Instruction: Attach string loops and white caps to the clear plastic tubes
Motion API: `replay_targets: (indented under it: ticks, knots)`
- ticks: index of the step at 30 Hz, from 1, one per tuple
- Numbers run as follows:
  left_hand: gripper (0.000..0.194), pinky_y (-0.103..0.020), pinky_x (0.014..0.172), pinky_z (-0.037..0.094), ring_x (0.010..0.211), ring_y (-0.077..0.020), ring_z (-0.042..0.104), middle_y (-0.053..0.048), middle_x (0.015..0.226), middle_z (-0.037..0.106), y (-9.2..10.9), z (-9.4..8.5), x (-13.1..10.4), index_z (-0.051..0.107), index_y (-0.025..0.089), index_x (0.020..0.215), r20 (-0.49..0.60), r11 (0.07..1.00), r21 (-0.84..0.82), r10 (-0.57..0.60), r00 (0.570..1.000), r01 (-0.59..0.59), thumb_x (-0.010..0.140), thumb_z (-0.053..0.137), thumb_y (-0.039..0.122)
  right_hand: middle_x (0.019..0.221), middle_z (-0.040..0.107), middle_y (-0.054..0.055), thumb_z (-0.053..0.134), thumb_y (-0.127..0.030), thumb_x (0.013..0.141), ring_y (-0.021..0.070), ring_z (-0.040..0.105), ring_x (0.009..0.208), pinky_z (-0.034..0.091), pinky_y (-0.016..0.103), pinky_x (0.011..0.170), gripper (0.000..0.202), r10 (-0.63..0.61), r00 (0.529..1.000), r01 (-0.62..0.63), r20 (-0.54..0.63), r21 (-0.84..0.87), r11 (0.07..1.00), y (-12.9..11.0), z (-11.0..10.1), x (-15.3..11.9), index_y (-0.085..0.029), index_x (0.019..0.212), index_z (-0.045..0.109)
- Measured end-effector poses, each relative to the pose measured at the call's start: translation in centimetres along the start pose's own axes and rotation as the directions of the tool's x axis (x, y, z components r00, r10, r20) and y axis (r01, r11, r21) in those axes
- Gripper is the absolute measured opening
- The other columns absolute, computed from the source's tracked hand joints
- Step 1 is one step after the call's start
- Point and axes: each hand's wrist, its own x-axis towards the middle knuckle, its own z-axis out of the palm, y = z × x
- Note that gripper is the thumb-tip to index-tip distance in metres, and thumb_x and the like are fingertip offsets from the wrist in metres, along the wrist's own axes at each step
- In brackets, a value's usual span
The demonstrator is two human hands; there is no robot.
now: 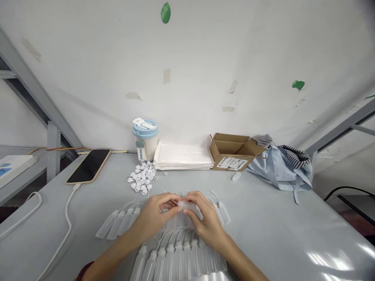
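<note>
From the head view I see my left hand (156,212) and my right hand (205,218) meeting over the middle of the grey bench (278,226), fingertips pinched together on a small clear plastic bottle (185,205) held between them just above the surface; the left fingers close on its left end, the right fingers wrap its body, so neither hand is spread wide. Beneath my wrists lies a row of clear bottles (175,257) with thin curved tubes, side by side, and a smaller group of bottles (118,223) sits to the left of my left hand. Just beyond the hands is a heap of small white caps (142,177). Farther back stand a blue-lidded cup (145,138), a stack of white bags (183,157) and an open cardboard box (233,156), with a blue cloth (278,166) at its right. A phone (89,166) lies at the left on a white cable (68,218). I cannot tell whether the held bottle carries a cap.
</note>
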Motion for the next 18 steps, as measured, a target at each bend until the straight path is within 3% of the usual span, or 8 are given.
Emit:
replay_targets:
  ticks: [9, 13, 18]
  knots:
    - [0.019, -0.029, 0.074, 0.054, 0.084, -0.0181, 0.065, -0.002, 0.097, 0.067, -1.00, 0.53, -0.03, 0.068, 0.024, 0.098, -0.037, 0.992, 0.096, 0.091, 0.995, -0.087, 0.084, 0.056, 0.028, 0.105, 0.058, 0.008, 0.047, -0.006, 0.088, 0.0195, 0.057, 0.097, 0.049, 0.033, 0.083, 0.034, -0.063, 0.997, 0.064, 0.034, -0.036, 0.997, 0.37, 0.22, -0.18, -0.023, 0.117, 0.049]
    - [0.019, -0.023, 0.057, 0.053, 0.076, -0.0164, 0.064, -0.003, 0.095, 0.066, -0.79, 0.77, -0.31, 0.066, 0.024, 0.100, -0.098, 0.970, 0.170, 0.194, 0.976, -0.175, 0.084, 0.056, 0.026, 0.102, 0.059, 0.006, 0.047, -0.011, 0.089, 0.0186, 0.057, 0.094, 0.049, 0.033, 0.084, 0.030, 0.014, 1.000, -0.015, 0.019, 0.033, 0.999, 0.13, 0.08, -0.15, -0.023, 0.116, 0.051]
    - [0.019, -0.017, 0.039, 0.042, 0.070, -0.0136, 0.062, -0.005, 0.103, 0.064, -0.61, 0.94, -0.68, 0.067, 0.024, 0.101, -0.148, 0.907, 0.285, 0.362, 0.920, -0.311, 0.087, 0.053, 0.023, 0.097, 0.062, 0.006, 0.051, -0.024, 0.090, 0.0191, 0.059, 0.087, 0.049, 0.032, 0.075, 0.021, 0.150, 0.989, -0.147, -0.014, 0.145, 0.978, -0.28, -0.29, 0.03, -0.023, 0.109, 0.059]
